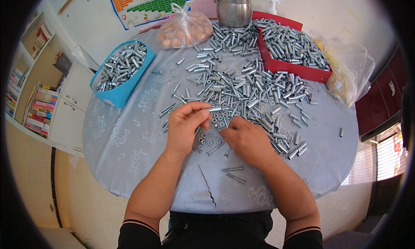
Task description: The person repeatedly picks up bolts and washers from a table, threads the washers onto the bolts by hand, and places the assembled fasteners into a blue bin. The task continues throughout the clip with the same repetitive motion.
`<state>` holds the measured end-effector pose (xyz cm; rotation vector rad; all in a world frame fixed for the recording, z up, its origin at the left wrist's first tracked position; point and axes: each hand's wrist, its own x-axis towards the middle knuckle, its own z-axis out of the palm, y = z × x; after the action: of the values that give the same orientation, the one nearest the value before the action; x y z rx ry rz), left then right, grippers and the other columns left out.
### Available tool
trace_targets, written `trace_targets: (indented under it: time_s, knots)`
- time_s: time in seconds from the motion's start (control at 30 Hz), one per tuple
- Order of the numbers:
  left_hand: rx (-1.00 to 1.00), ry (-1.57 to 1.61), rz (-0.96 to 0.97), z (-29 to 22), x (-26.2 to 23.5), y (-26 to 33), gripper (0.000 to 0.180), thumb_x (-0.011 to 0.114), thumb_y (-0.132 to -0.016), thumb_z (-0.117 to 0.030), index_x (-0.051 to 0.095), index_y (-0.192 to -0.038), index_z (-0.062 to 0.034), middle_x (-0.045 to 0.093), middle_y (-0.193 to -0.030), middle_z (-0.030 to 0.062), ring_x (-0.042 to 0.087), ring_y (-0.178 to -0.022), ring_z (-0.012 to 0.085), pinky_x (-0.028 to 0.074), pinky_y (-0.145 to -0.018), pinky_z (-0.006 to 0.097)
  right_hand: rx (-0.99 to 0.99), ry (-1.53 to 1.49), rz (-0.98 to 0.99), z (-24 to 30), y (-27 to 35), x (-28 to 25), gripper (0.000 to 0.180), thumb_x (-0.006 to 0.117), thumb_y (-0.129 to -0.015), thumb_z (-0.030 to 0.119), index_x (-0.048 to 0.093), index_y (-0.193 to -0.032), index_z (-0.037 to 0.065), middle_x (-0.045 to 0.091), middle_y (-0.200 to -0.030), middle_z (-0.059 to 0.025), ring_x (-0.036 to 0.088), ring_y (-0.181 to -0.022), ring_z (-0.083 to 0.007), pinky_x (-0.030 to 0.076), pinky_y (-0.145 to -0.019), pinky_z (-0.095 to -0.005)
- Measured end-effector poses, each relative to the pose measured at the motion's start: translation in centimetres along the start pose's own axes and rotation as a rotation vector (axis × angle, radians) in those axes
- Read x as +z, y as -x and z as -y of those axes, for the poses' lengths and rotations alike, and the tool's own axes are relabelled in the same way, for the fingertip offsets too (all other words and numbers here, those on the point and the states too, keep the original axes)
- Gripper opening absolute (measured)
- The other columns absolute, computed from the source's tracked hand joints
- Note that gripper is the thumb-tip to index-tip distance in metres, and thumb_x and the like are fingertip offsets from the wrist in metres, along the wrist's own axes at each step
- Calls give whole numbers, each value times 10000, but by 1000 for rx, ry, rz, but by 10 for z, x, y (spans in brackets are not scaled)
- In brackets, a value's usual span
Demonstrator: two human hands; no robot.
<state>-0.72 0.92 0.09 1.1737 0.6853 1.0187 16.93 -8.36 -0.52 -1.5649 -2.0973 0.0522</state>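
My left hand [189, 122] is closed, pinching a shiny metal sleeve [215, 109] between thumb and fingers. Close by on the right, my right hand [247, 140] reaches down to the table with its fingers bent together; whatever they grip is hidden under them. Small nuts [210, 142] and washers lie between the two hands. Just in front of them are loose bolts [215, 148], and two more bolts [235, 177] rest nearer to me. Beyond my hands spreads a large heap of metal sleeves and bolts [246, 87].
A blue box [113, 98] of metal parts stands at the left, a red box [298, 75] of sleeves at the back right. Behind are a tied plastic bag [185, 30], a steel pot [234, 11] and a clear bag [352, 76]. The grey tablecloth [129, 162] has a tear near me.
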Motion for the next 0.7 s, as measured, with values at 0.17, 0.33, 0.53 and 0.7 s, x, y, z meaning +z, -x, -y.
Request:
trace_targets:
  time_s: [0.17,0.33,0.53,0.7]
  knots:
    - [-7,-21,52,0,4,2,174,632,-879,-51,677,-1033,15,671,-818,54,593,-671,90,491,-626,228,25,25,49,0,3,-7,79,620,-771,101,656,-839,83,573,-846,-78,630,-762,-251,514,-637,-372]
    - [-22,-74,99,-1,7,4,190,625,-892,-48,674,-1061,21,673,-825,58,609,-696,104,502,-640,235,366,-455,-169,-6,4,-19,155,688,-800,70,664,-952,47,642,-867,-80,634,-745,-191,509,-646,-298]
    - [-72,-116,117,2,11,6,203,644,-901,-66,671,-1082,23,687,-857,71,621,-713,107,517,-661,235,606,-1080,-201,-11,3,-25,183,664,-879,31,630,-1055,-7,651,-893,-15,576,-749,-64,476,-668,-214]
    - [-60,-135,132,3,10,5,213,649,-899,-57,670,-1095,24,692,-872,74,627,-729,107,523,-675,236,602,-1122,-195,-11,3,-24,175,652,-884,16,628,-1055,-7,645,-888,-11,571,-749,-55,468,-657,-204]
